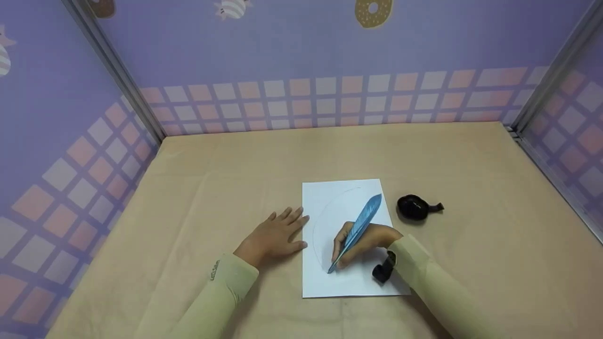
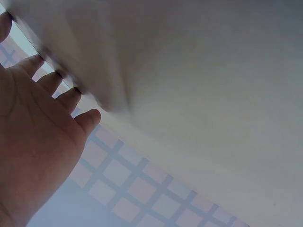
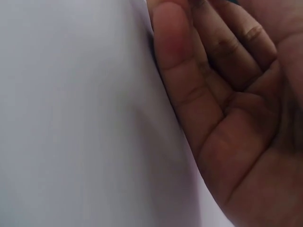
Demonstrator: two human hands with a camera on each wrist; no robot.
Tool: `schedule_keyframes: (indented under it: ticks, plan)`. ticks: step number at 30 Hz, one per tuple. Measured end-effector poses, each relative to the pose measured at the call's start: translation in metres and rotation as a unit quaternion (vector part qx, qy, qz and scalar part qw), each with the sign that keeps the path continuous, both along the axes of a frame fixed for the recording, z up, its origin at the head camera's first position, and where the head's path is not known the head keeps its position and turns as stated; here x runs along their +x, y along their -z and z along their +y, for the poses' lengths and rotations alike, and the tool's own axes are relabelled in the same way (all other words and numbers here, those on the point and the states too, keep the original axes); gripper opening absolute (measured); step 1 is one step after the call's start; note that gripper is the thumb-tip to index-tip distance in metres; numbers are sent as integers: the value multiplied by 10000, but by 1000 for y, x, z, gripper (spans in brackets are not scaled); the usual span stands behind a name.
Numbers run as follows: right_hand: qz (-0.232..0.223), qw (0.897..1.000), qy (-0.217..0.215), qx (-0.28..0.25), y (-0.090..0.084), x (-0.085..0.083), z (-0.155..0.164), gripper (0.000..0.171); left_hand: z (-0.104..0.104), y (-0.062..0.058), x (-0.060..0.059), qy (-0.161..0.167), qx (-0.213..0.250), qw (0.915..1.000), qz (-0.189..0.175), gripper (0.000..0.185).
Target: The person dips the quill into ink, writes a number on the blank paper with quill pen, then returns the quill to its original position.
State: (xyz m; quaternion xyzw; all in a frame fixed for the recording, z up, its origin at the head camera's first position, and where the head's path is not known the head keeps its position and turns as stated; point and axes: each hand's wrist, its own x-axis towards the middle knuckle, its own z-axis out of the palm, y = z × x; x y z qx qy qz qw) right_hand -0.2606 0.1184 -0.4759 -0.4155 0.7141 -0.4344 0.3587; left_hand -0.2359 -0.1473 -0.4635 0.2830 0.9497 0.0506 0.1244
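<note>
A white sheet of paper [image 1: 344,197] lies on the beige table [image 1: 235,155], with a faint curved pencil-like line drawn on it. My right hand [image 1: 362,242] grips a blue feather quill [image 1: 362,223], whose tip touches the paper near the lower left of the sheet. In the right wrist view the curled fingers [image 3: 199,71] rest against the white paper [image 3: 71,118]. My left hand [image 1: 275,235] lies flat on the table, fingers straight, touching the paper's left edge. The left wrist view shows that hand [image 2: 38,137] spread with its fingertips on the surface.
A small black ink pot [image 1: 413,207] with a spout-like stub stands on the table just right of the paper. Purple walls [image 1: 301,56] with pink and white checks close in the table at the back and both sides.
</note>
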Motion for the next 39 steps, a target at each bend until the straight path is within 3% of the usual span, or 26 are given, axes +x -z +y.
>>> schedule_keyframes:
  ticks: [13,23,30,39]
  plan:
    - [-234,9996,-90,109,-4,3,4,16,0,0,1,-20,43,10000,-16,71]
    - [-429,9984,140,327,-4,5,6,17,0,1,0,31,36,10000,26,70]
    - [-540,9984,-72,159,-5,5,7,18,0,2,0,6,-22,10000,77,70]
    - [-616,9972,-81,423,-6,5,10,20,0,1,2,-17,-29,9999,101,70]
